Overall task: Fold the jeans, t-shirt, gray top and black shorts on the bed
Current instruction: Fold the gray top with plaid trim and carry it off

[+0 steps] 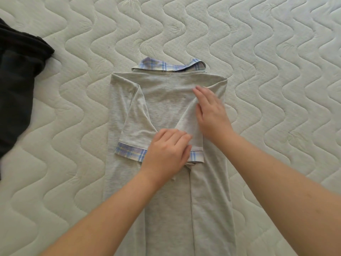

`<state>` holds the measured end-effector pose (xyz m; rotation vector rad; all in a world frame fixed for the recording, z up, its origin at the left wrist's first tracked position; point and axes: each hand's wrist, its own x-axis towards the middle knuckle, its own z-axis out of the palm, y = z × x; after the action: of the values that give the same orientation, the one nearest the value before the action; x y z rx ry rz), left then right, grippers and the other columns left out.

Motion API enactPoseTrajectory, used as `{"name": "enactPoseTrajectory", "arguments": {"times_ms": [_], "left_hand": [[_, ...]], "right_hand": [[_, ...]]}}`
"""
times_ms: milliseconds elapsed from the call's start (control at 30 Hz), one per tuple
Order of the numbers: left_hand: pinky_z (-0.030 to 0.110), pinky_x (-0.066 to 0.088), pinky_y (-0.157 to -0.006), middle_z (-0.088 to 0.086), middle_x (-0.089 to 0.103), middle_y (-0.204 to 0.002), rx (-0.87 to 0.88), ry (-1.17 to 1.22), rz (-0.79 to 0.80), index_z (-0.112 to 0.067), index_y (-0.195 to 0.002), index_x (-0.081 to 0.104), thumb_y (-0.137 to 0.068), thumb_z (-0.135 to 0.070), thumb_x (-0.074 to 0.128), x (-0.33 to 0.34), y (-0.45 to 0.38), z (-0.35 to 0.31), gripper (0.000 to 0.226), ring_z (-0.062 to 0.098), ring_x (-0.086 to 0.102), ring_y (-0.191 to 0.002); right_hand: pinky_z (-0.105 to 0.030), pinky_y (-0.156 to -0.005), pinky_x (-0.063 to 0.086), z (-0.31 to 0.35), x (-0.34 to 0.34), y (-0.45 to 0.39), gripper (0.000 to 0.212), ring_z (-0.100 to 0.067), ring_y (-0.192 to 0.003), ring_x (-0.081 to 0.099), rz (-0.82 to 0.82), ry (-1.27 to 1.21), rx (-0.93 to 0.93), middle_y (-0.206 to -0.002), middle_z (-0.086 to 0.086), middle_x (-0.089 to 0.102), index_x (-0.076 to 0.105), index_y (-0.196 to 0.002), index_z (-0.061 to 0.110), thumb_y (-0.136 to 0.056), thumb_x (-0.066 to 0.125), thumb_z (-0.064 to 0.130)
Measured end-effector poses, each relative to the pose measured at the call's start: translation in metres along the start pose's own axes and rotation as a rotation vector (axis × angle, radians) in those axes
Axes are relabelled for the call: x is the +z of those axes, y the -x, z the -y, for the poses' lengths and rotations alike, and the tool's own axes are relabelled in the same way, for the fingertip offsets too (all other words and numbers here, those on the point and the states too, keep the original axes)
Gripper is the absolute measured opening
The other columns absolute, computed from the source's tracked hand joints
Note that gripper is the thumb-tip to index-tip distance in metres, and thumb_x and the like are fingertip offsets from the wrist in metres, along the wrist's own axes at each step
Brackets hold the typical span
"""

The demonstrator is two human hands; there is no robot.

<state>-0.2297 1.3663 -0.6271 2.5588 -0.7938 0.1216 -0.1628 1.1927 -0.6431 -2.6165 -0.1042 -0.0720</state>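
Light gray cotton top with plaid collar (pixel 166 100) lies mid-mattress (pixel 276 52), sides folded in — left hand (pixel 166 154) and right hand (pixel 212 115) press its sleeves, fingers together, flat; dark garment (pixel 18 80) at left edge.

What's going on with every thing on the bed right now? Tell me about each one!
gray top: lying flat, both sides and sleeves folded inward, not yet folded up lengthwise.
plaid collar: at the far end, lying flat.
left hand: presses on the folded sleeves, fingers bent.
right hand: flat on the right sleeve, fingers straight.
black garment: crumpled in a heap at the left edge.
mattress: bare, quilted.
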Motion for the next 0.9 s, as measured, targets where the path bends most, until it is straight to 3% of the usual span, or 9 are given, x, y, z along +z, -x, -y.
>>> {"name": "enactPoseTrajectory", "arguments": {"times_ms": [100,167,267,533,733,900], "left_hand": [[0.041,0.025,-0.120,0.005,0.039,-0.155,-0.082,-0.101,0.290,-0.012,-0.148,0.044,-0.100,-0.045,0.029,0.005,0.004,0.013,0.060,0.021,0.031,-0.147],[0.041,0.013,-0.123,0.001,0.018,-0.163,-0.051,-0.158,0.379,-0.016,-0.155,0.027,-0.101,-0.049,0.019,0.016,0.013,0.018,0.064,0.017,0.011,-0.152],[0.042,0.016,-0.121,0.001,0.019,-0.163,-0.010,-0.204,0.322,-0.015,-0.155,0.027,-0.102,-0.046,0.024,0.030,0.029,0.022,0.061,0.016,0.014,-0.151],[0.038,0.006,-0.124,0.003,0.017,-0.164,-0.012,-0.226,0.314,-0.012,-0.156,0.025,-0.099,-0.041,0.027,0.039,0.031,0.027,0.064,0.014,0.010,-0.152],[0.042,0.014,-0.123,0.003,0.017,-0.165,-0.028,-0.184,0.300,-0.014,-0.156,0.025,-0.097,-0.040,0.033,0.046,0.030,0.031,0.065,0.016,0.010,-0.152],[0.045,0.019,-0.121,0.001,0.016,-0.165,-0.035,-0.178,0.308,-0.016,-0.156,0.025,-0.096,-0.040,0.035,0.047,0.030,0.032,0.066,0.016,0.011,-0.152]], "right_hand": [[-0.029,-0.122,0.001,-0.003,0.015,0.003,0.056,-0.015,-0.150,0.014,0.141,0.189,-0.053,-0.162,0.000,0.022,0.025,-0.155,0.014,-0.103,0.040,0.031],[-0.030,-0.121,-0.008,-0.009,0.023,0.005,0.062,-0.010,-0.151,0.002,0.225,0.307,-0.043,-0.164,0.005,0.009,0.013,-0.157,0.019,-0.102,0.027,0.046],[-0.030,-0.119,-0.015,-0.018,0.030,0.002,0.067,-0.004,-0.148,-0.010,0.253,0.357,-0.007,-0.165,0.008,0.000,0.004,-0.157,0.023,-0.099,0.013,0.054],[-0.030,-0.119,-0.015,-0.027,0.022,-0.017,0.068,-0.002,-0.147,-0.014,0.295,0.390,-0.010,-0.164,0.008,-0.004,0.000,-0.157,0.023,-0.098,0.005,0.056],[-0.036,-0.123,-0.001,-0.038,0.020,-0.026,0.066,-0.005,-0.150,-0.007,0.285,0.348,-0.092,-0.165,0.006,0.001,0.003,-0.157,0.023,-0.100,0.012,0.054],[-0.037,-0.122,-0.007,-0.044,0.017,-0.038,0.064,-0.004,-0.150,-0.006,0.265,0.392,-0.123,-0.164,0.008,0.006,0.008,-0.158,0.024,-0.101,0.015,0.053]]}}
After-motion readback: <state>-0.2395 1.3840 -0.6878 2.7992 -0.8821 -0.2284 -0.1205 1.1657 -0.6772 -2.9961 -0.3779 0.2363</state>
